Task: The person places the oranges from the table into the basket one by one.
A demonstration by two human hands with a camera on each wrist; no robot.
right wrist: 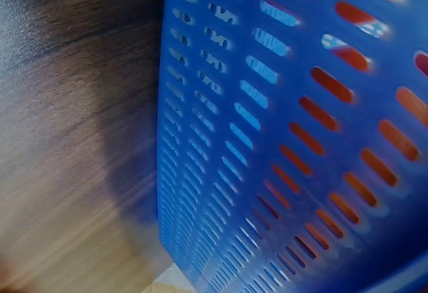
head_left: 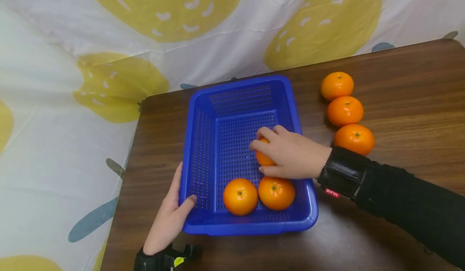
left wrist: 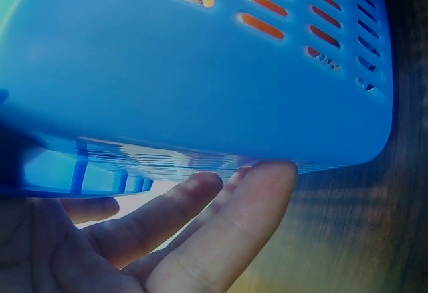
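In the head view a blue slotted plastic basket (head_left: 250, 231) stands on the table. My right hand (head_left: 287, 152) reaches over its right rim and grips an orange (head_left: 264, 159) low inside, the fingers partly covering the fruit. Two more oranges, one on the left (head_left: 240, 196) and one on the right (head_left: 277, 193), lie side by side at the basket's near end. At the near left corner my left hand (head_left: 170, 212) holds the rim, thumb over the edge and fingers along the outside wall. Its fingertips (left wrist: 264, 186) touch that wall in the left wrist view.
To the right of the basket, three oranges form a row on the brown wooden table (head_left: 410, 101): a far one (head_left: 337, 86), a middle one (head_left: 345, 111) and a near one (head_left: 354, 139). A white cloth with a yellow fruit print (head_left: 218, 53) hangs behind the table.
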